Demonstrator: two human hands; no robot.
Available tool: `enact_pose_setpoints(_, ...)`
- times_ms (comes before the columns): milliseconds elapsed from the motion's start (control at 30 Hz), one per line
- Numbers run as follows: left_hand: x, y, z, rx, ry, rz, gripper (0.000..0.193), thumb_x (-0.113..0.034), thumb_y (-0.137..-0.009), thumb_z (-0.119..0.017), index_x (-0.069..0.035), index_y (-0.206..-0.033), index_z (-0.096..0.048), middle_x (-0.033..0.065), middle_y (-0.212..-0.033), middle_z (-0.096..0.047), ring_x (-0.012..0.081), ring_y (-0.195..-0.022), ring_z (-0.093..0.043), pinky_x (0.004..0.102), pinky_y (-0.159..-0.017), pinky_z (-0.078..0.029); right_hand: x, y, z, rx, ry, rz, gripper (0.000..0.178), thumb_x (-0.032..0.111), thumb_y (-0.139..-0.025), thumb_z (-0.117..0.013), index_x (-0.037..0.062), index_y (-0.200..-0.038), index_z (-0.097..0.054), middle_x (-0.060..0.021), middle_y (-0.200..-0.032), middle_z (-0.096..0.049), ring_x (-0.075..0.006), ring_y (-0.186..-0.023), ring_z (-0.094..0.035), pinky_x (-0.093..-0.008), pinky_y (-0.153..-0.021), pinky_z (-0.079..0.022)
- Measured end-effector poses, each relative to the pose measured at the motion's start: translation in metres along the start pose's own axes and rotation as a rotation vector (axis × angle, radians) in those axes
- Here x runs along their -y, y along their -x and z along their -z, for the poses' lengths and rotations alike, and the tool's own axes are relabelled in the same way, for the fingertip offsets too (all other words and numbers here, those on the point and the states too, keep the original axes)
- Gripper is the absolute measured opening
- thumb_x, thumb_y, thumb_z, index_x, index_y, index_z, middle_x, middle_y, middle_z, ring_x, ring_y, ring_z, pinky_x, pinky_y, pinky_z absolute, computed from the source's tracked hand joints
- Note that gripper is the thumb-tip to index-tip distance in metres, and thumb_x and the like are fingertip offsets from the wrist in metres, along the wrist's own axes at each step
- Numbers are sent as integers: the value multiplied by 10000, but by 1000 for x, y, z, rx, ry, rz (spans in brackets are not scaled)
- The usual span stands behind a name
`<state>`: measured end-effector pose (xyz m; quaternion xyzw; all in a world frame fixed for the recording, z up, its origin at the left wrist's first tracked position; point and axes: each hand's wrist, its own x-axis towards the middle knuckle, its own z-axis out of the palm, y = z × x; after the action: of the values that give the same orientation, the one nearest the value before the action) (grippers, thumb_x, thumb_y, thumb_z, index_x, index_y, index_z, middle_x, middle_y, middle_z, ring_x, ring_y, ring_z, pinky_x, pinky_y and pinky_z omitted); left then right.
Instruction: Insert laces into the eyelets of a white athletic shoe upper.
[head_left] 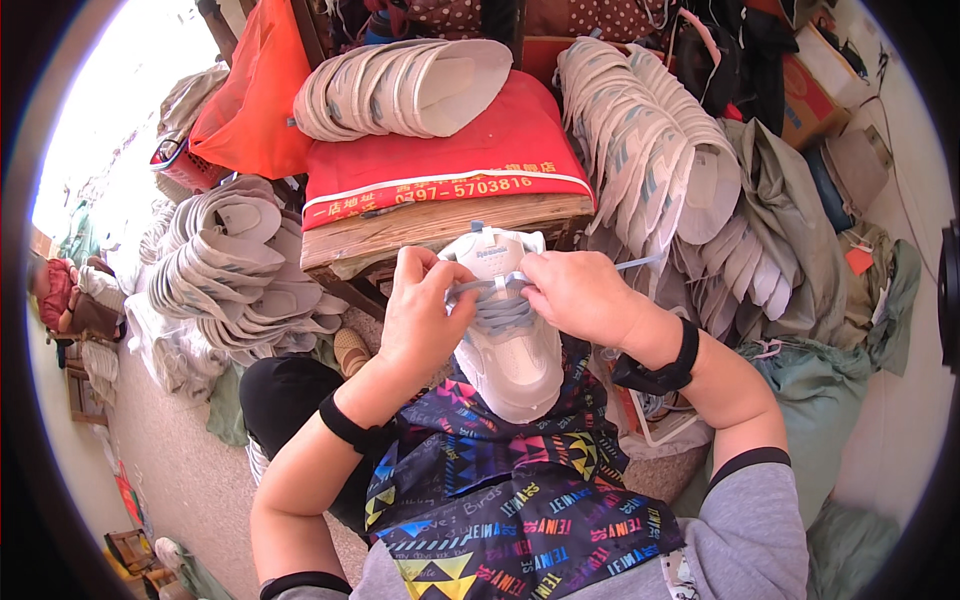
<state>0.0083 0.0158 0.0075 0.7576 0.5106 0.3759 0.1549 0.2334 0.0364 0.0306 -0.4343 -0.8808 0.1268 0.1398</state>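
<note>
A white shoe upper (512, 368) rests over my lap, its toe toward me and its tongue (494, 256) away from me. Grey-blue shoelace (503, 318) runs in crossing rows up its front. On the left side of the lacing, my left hand (422, 312) is closed, thumb and forefinger pinching the lace. My right hand (582, 298) pinches the lace from the right, close to the tongue. A loose lace end (640, 263) sticks out to the right beyond that hand. The fingers partly cover the top eyelets.
Before me stands a wooden bench (440, 232) under a red cloth (470, 160), bearing a row of nested shoe uppers (400, 92). More uppers (650, 130) hang stacked at the right. Another pile (225, 270) lies left, near an orange-red bag (262, 100). Green sacks (810, 410) sit at the right.
</note>
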Motion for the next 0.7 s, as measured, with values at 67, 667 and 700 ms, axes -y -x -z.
enact_pose_setpoints(67, -5, 0, -1, 0, -25, -40, 170, -48, -768, -717, -35, -917, -637, 78, -986, -480, 166, -720, -493, 287, -623, -451, 2, -6, 6, 76, -109, -48, 218, 210, -840, -652, 20, -936, -601, -145, -777, -635, -333, -736, -640, -420, -649, -489)
enact_pose_setpoints(667, -7, 8, 8, 25, -230, -113, 233, -115, -807, -701, -74, -991, -565, 86, -864, -557, 259, -757, -588, 394, -689, -447, -8, -10, 14, 169, -381, -226, 201, 185, -852, -600, 38, -962, -681, -165, -855, -681, -302, -803, -664, -388, -731, -508)
enact_pose_setpoints(700, -6, 11, 7, 23, -213, -106, 237, -120, -805, -705, -75, -991, -564, 80, -851, -558, 257, -746, -587, 396, -691, -442, -6, -8, 14, 198, -380, -211, 210, 148, -860, -603, 28, -1016, -675, -156, -877, -681, -251, -791, -663, -350, -739, -504)
